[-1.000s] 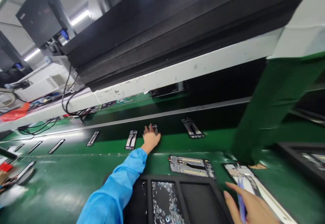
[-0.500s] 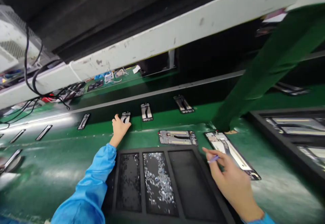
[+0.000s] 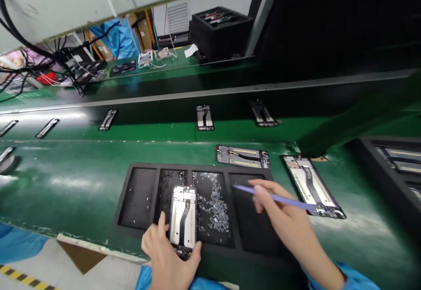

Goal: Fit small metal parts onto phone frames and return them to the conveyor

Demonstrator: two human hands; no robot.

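My left hand (image 3: 171, 252) grips the lower end of an opened phone (image 3: 183, 217), its metal frame and dark flex cable facing up. The phone is over the black compartment tray (image 3: 138, 166), in front of the second and third compartments. Purple tweezers (image 3: 279, 199) are pinched in my right hand (image 3: 283, 220), their tip pointing left above the right-hand compartment. Many tiny clear and silvery pieces (image 3: 215, 206) lie in one compartment, small dark pieces (image 3: 171, 177) in the one left of it. Another phone (image 3: 243, 156) lies behind the tray, and one more (image 3: 312, 187) beyond my right hand.
Several opened phones stand spaced along the green strip at the back, one of them here (image 3: 205, 118). A black foam tray (image 3: 371, 167) with phones sits at the right. A green-wrapped post (image 3: 348, 114) rises behind it. Black cables (image 3: 39, 53) hang at the upper left.
My left hand has come back from the rear strip with a phone and now has it over the tray. The tweezers in my right hand have swung to point left. The view has shifted.
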